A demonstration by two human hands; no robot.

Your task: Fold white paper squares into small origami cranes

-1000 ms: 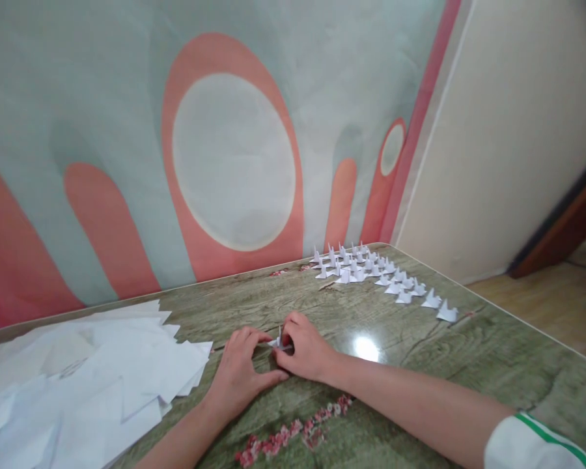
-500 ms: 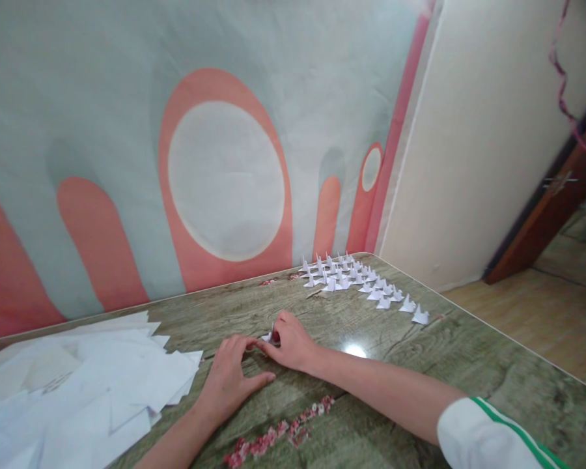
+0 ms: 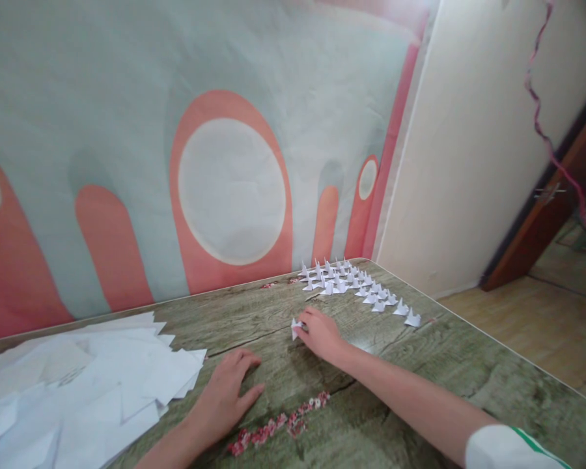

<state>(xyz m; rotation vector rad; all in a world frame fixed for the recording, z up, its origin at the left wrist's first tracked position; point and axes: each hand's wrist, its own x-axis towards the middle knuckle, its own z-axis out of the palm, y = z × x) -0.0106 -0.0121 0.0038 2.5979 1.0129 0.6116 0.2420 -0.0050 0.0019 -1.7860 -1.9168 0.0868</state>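
Note:
A small white folded paper crane (image 3: 295, 329) is pinched between the thumb and fingers of my right hand (image 3: 319, 335), just above the table. Part of the crane is hidden behind those fingers. My left hand (image 3: 228, 389) rests by the table surface with thumb and fingers apart, holding nothing. It lies between the paper pile and the crane. Farther back on the right, several finished white paper cranes (image 3: 340, 285) stand in rows near the table's far corner.
A spread pile of white paper sheets (image 3: 102, 384) covers the table's left side. The wood-patterned table (image 3: 254, 312) bears a printed strip of pink flowers (image 3: 278, 423). Behind it is a printed wall covering (image 3: 127, 98). A pink twisted streamer (image 3: 537, 111) hangs at the right.
My right hand has moved right and away from my left hand, carrying the crane. My left hand has parted from the crane and sits slightly lower. The view has shifted a little.

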